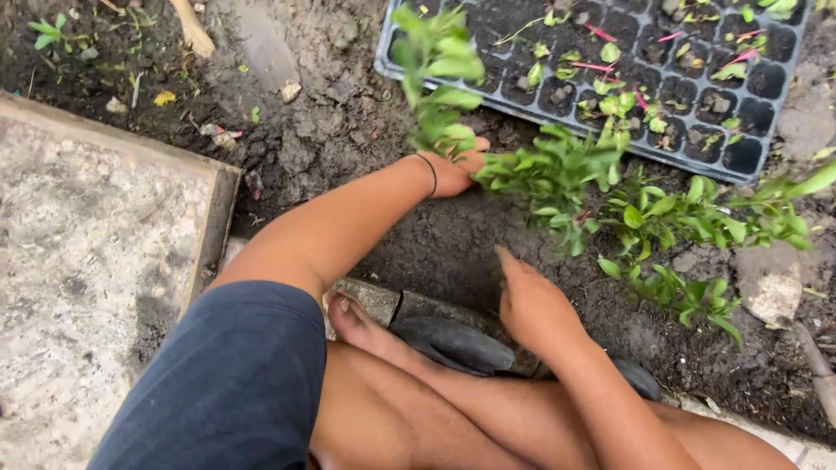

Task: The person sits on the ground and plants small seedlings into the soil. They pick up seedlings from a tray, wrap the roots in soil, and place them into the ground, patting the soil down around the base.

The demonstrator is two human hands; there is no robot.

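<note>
A leafy green seedling (440,83) stands a little right of the top centre of the frame, its stem rising out of the dark soil (435,252) and its base gripped by the left hand (457,170), whose fingers are closed around the lowest leaves where they meet the ground. A thin dark band (430,172) circles that wrist, and the bare forearm runs down toward the lower left of the frame. The right hand (531,305) lies just below the centre, apart from the seedling, fingers together and stretched flat onto the soil, holding nothing. Just right of the left hand a row of planted seedlings (662,218) spreads across the soil toward the right edge (their leaves overlap, so how many there are cannot be told). Above them, in the upper right, a black seedling tray (753,161) sits on the ground, many of its cells bearing small sprouts, some with reddish stems, others showing only soil. Below the right hand a black sandal (453,344) rests on a stone edging (374,300), with a bare foot (348,318) beside it. At the left of the frame lies a pale concrete slab (78,261), and a dark blue sleeve (226,383) fills the lower left.
</note>
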